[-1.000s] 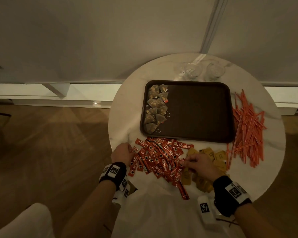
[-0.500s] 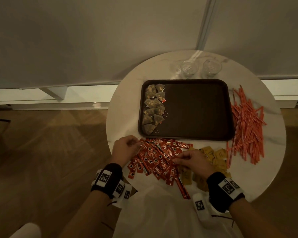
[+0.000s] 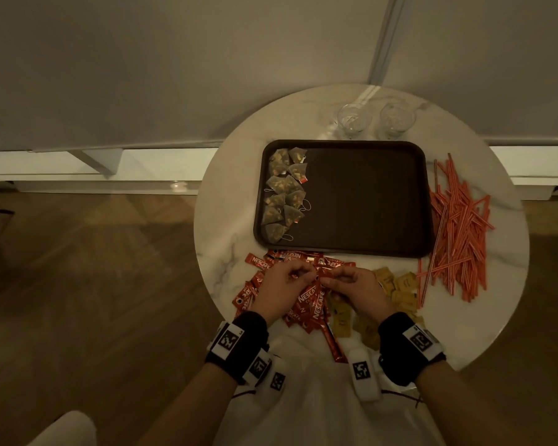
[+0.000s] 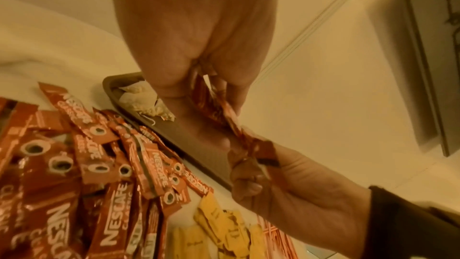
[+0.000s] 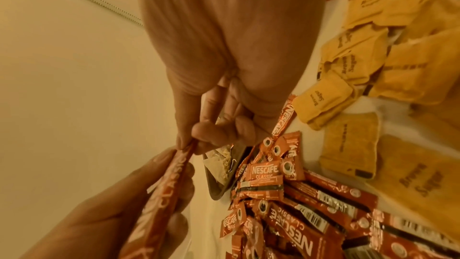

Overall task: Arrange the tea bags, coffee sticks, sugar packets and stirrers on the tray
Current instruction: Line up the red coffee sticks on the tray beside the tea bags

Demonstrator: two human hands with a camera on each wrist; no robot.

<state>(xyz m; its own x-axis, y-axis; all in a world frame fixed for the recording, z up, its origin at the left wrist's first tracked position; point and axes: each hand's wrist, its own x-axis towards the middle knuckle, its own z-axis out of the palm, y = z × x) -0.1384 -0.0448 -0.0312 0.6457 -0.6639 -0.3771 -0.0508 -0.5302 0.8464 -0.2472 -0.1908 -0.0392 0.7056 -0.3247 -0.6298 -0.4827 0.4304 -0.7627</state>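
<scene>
Above the near edge of the table (image 3: 484, 333), the left hand (image 3: 282, 292) and right hand (image 3: 356, 292) meet over the pile of coffee sticks (image 3: 306, 304). Both are clamped on red coffee sticks: the left hand's fingers curl round a small bundle (image 5: 159, 194), and the right hand pinches a stick's end between thumb and forefinger (image 5: 189, 141), handing it across or squaring it up.

Just beside the pile lie the sugar packets (image 3: 400, 291), loose on the table. Further right the stirrers (image 3: 458, 230) are scattered. The tray (image 3: 368, 252) sits beyond, holding only the tea bags (image 3: 282, 194) along its left side.

Risk noted: the foil sticks are slick and unevenly aligned, so a loose grip could fan or drop them. One stick (image 3: 334, 347) overhangs the table edge and could be knocked off by a wrist.
</scene>
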